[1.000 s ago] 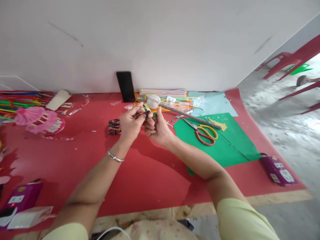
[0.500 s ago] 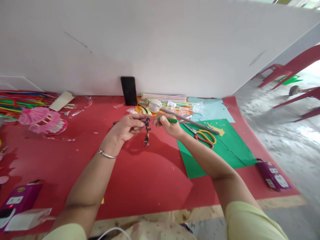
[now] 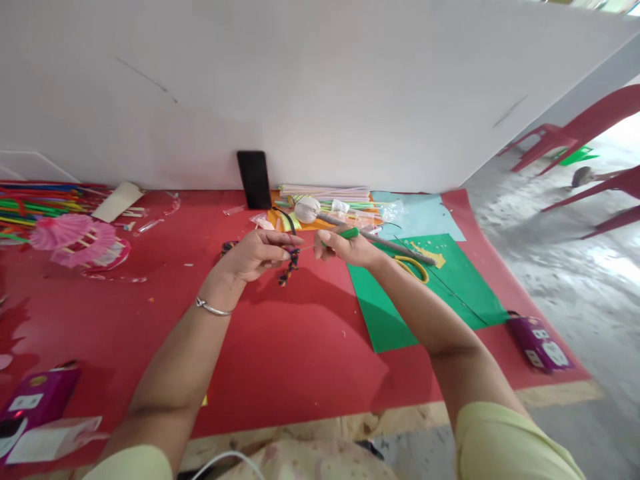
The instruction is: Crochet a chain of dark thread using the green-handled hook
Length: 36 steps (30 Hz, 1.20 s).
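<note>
My left hand [image 3: 253,259], a bracelet at its wrist, pinches a dark multicoloured strip of yarn work [image 3: 288,272] whose short end dangles below the fingers. More of the same dark yarn shows behind that hand's left side. My right hand [image 3: 353,249] is closed around a green-handled tool [image 3: 349,233] with a thin shaft directed left at the yarn. The shaft looks like a crochet hook's, but its tip is too small to make out. Both hands are above the red table covering [image 3: 300,360], a small gap between them.
A black phone [image 3: 254,179] leans on the white wall. Right of my hands, scissors with a yellow handle [image 3: 417,267] and a grey stick with a pale round head [image 3: 307,210] lie by green paper [image 3: 385,327]. Pink paper craft [image 3: 75,240] stands left; a purple box [image 3: 537,340] is far right.
My right hand has drawn slightly right, away from the left, and the green handle tilts up more. The yarn's hanging end has swung left and up. The camera view has shifted slightly.
</note>
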Each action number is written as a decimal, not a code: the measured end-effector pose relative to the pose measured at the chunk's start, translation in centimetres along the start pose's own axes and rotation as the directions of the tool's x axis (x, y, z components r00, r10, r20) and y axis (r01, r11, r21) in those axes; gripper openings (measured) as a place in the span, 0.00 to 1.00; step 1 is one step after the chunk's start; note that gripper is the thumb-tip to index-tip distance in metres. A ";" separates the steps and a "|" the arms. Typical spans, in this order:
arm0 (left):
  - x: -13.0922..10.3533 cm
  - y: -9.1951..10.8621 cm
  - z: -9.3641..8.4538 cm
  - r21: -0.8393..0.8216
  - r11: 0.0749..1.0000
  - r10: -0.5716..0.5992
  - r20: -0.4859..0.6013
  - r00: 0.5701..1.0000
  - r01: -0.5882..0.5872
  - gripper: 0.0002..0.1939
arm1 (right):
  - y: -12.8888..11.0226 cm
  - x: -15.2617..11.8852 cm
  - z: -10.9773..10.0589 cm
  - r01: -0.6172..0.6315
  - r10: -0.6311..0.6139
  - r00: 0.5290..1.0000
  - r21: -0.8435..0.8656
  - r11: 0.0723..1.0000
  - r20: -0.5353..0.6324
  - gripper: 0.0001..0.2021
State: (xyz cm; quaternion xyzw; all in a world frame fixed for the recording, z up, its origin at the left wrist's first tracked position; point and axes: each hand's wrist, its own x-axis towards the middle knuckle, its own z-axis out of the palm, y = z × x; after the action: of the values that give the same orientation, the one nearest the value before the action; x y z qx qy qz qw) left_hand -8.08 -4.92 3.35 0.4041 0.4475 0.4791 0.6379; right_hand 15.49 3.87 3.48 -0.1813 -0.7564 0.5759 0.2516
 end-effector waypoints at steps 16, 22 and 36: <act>1.1 -2.8 1.9 0.456 0.828 0.528 -0.443 0.725 -0.325 0.23 | 2.4 4.0 7.1 -0.039 0.373 0.876 0.726 0.686 -0.305 0.32; 1.4 -3.1 2.1 0.544 0.776 0.592 -0.459 0.662 -0.317 0.25 | 3.3 4.7 9.2 0.028 0.466 0.734 0.708 0.705 -0.493 0.35; 0.5 -0.6 0.8 0.073 0.977 0.214 -0.325 0.921 -0.201 0.22 | 4.0 5.2 3.3 -0.371 0.475 0.878 0.711 0.597 0.060 0.34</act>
State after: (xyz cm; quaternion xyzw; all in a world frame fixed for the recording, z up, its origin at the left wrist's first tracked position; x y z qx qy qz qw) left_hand -7.08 -4.61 2.89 0.3753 0.5120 0.5963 0.4914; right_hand 9.25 5.29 -0.19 -0.2846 -0.3942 0.8487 0.2080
